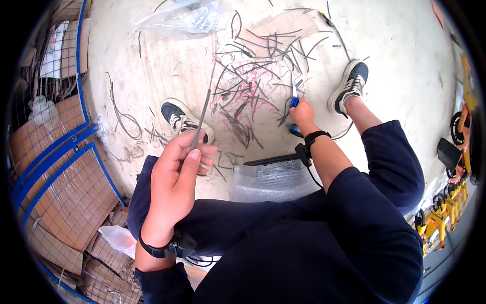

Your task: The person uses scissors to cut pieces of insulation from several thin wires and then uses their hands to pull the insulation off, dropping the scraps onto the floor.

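Between the thumb and fingers of my left hand (178, 174) is a thin grey cable (202, 116), held up at a slant. A thin reddish strand (211, 72) continues from its far end. My right hand (302, 113) grips blue-handled scissors (294, 91), their blades pointing away from me over the floor; whether the blades are parted is unclear. Beyond and between my hands, many dark cable pieces (262, 68) and fine red scraps (250, 88) lie scattered on the pale floor.
Clear plastic film (186, 19) and a flat cardboard piece (284, 28) lie at the far side. Bubble wrap (271, 180) sits near my legs. A looped cable (129, 125) is at left, beside a blue-framed wire mesh cage (81, 95) holding cardboard. Yellow wheeled items (436, 224) stand at right.
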`<state>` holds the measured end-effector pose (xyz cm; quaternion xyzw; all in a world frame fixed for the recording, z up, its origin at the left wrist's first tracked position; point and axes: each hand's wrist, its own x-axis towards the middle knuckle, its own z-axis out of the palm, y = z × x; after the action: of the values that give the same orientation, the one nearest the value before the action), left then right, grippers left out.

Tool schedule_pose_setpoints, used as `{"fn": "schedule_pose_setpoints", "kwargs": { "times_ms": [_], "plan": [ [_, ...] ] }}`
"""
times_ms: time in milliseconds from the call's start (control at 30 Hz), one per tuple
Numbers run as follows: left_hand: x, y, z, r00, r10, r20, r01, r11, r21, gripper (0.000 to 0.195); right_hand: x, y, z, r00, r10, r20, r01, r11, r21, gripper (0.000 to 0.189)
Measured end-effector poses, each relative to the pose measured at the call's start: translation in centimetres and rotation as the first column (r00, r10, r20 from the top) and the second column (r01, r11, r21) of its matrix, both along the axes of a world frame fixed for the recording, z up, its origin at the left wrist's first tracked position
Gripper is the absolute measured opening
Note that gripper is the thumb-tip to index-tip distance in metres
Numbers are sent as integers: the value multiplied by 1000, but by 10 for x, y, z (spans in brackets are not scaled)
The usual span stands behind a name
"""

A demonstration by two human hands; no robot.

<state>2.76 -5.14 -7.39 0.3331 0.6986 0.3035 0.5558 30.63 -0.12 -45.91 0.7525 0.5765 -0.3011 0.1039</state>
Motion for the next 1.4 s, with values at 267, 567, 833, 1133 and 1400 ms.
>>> {"fn": "schedule_pose_setpoints", "kwargs": {
  "times_ms": [267, 567, 833, 1133, 1400],
  "plan": [
    [2, 12, 5, 996, -49, -78, 59, 990, 131, 23, 50, 48, 46, 893, -48, -447, -39, 982, -183, 37],
    [10, 21, 27, 990, 72, 123, -113, 923, 367, 20, 4, 77, 363, 485, -62, -872, -390, 877, -280, 45],
    [32, 31, 34, 994, -21, 105, -19, 929, 370, 19, -7, 34, 410, 326, 116, -938, -461, 886, -51, 43],
    [28, 46, 34, 991, -137, -1, 130, 938, 322, 26, -23, 41, 414, 314, 74, -946, -276, 961, -16, 35],
    [-10, 58, 51, 979, -106, 177, 53, 957, 284, 31, -15, 49, 416, 192, -17, -981, -227, 972, -61, 32]
  ]
}}
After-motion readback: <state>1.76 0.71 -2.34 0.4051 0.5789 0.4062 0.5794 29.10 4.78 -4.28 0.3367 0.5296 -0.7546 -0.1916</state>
